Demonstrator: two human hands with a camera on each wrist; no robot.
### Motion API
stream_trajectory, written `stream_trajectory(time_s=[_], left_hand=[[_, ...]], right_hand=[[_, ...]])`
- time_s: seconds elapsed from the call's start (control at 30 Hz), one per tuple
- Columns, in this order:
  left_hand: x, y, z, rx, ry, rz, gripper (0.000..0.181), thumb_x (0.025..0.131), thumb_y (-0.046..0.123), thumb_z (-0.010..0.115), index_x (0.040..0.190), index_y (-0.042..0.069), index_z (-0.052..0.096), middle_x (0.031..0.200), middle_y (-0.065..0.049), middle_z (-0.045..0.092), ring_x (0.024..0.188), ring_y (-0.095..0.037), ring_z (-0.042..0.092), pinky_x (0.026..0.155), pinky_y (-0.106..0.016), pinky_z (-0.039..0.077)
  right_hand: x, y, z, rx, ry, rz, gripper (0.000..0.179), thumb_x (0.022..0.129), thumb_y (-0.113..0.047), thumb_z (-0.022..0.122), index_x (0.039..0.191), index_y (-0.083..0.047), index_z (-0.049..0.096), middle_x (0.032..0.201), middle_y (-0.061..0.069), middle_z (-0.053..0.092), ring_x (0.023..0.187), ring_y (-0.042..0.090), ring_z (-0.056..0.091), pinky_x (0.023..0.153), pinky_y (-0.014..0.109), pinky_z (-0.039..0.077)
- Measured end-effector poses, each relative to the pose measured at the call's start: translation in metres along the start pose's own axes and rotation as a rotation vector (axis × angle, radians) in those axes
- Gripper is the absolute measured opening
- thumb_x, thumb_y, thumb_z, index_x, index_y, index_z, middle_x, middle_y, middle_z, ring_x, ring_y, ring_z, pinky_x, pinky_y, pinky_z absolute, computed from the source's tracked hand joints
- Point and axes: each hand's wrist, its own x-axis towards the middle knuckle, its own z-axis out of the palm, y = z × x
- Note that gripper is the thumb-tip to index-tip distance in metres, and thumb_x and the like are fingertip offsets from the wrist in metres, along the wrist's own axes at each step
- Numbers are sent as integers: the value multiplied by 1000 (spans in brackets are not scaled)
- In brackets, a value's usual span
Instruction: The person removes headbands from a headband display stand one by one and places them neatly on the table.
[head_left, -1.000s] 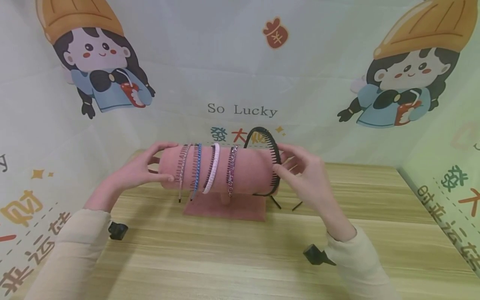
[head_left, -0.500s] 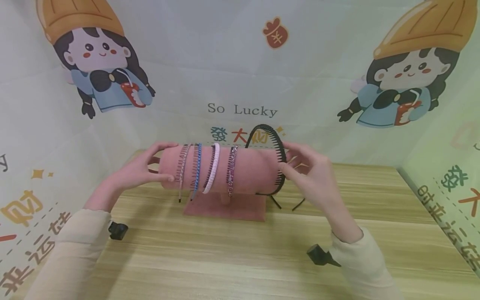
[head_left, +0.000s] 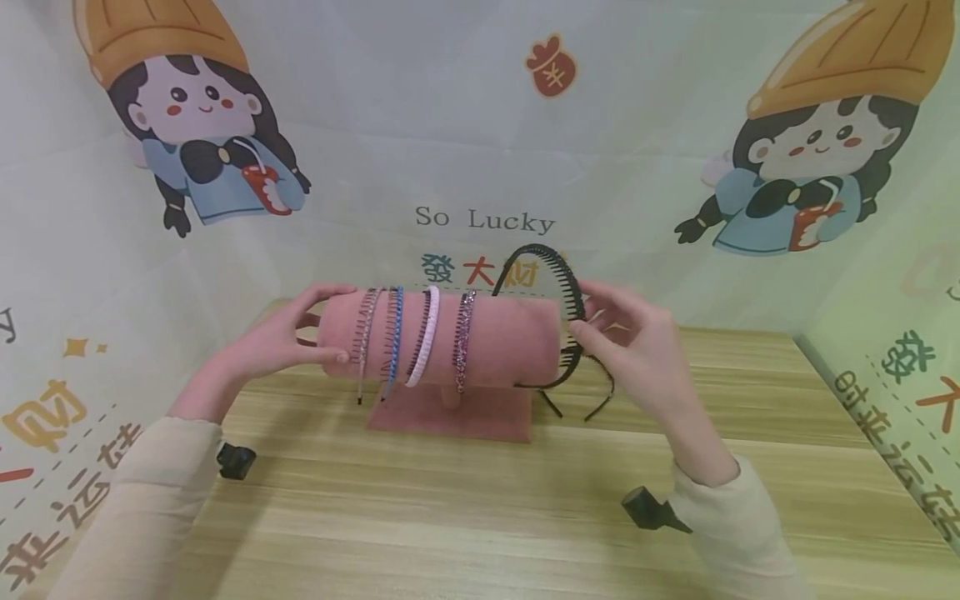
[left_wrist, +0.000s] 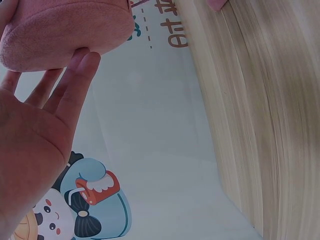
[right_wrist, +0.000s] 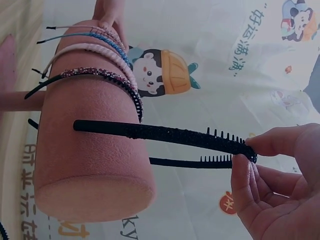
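At the left end of the pink roll of a headband display stand [head_left: 510,342], my left hand [head_left: 262,340] grips with thumb in front and fingers behind. My right hand [head_left: 647,350] pinches the crown of a black toothed headband [right_wrist: 175,136] between thumb and fingers. That headband's two legs straddle the roll near its right end, while the crown stands well off the surface. Along the roll sit a thin silvery-pink headband [head_left: 366,329], a blue one [head_left: 396,333], a pale pink one [head_left: 427,340] and a sparkly purple-pink one [head_left: 464,337].
Behind the stand's right end, another black headband [head_left: 611,379] lies on the wooden table [head_left: 420,517], partly hidden. The stand's flat base [head_left: 480,425] rests on the table. A printed curtain [head_left: 637,167] closes off the back and sides.
My right hand has moved right and slightly up, drawing the black headband toward the roll's right end. More of the headband lying behind shows now. My left hand and the stand stay put.
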Motion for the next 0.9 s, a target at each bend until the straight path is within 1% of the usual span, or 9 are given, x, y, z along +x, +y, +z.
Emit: stream_trajectory(time_s=[0.13, 0.37, 0.57, 0.67, 0.7, 0.8, 0.9], left_hand=[[0, 0, 0, -3, -1, -3, 83, 85, 25, 79, 151, 28, 29, 145, -8, 44, 122, -33, 55, 90, -39, 58], [0, -2, 0, 6, 0, -2, 83, 85, 25, 79, 151, 29, 29, 145, -8, 44, 122, -33, 56, 90, -39, 58], [0, -2, 0, 0, 0, 1, 83, 85, 24, 79, 151, 28, 29, 145, -8, 44, 122, -33, 55, 89, -36, 58], [0, -2, 1, 2, 3, 5, 83, 85, 24, 79, 151, 27, 29, 144, -8, 45, 122, -33, 56, 89, -36, 58], [0, -1, 1, 3, 4, 7, 83, 85, 24, 79, 151, 27, 29, 144, -9, 45, 122, -34, 56, 89, -36, 58], [0, -1, 1, 0, 7, 12, 83, 85, 23, 79, 151, 26, 29, 144, -9, 45, 122, -34, 56, 89, -37, 58], [0, -1, 1, -6, 6, 14, 83, 85, 22, 79, 151, 26, 29, 144, -9, 45, 122, -34, 55, 89, -36, 58]], right_hand=[[-1, -2, -2, 2, 4, -1, 42, 88, 1, 68, 129, -1, 63, 99, 13, 64, 78, 2, 62, 77, 15, 56], [-2, -2, -4, -34, 0, -6, 42, 89, -1, 68, 131, -2, 62, 102, 20, 67, 80, 1, 62, 79, 13, 55], [-2, -1, -4, -91, -15, -53, 42, 90, -4, 69, 132, -4, 62, 100, 21, 72, 80, -3, 63, 74, 14, 55], [-2, -1, -5, -96, -20, -65, 43, 90, -4, 69, 132, -4, 61, 100, 21, 72, 80, -4, 63, 73, 15, 54], [-2, -1, -5, -81, -20, -62, 43, 90, -4, 69, 133, -3, 61, 100, 22, 72, 81, -4, 63, 73, 15, 55], [-2, -1, -6, -21, -14, -39, 44, 91, -1, 67, 134, -2, 59, 95, 9, 71, 81, -2, 63, 73, 16, 56], [-1, -1, -8, 35, -12, -27, 44, 91, 1, 65, 135, 0, 57, 91, -5, 66, 81, 0, 63, 71, 16, 56]])
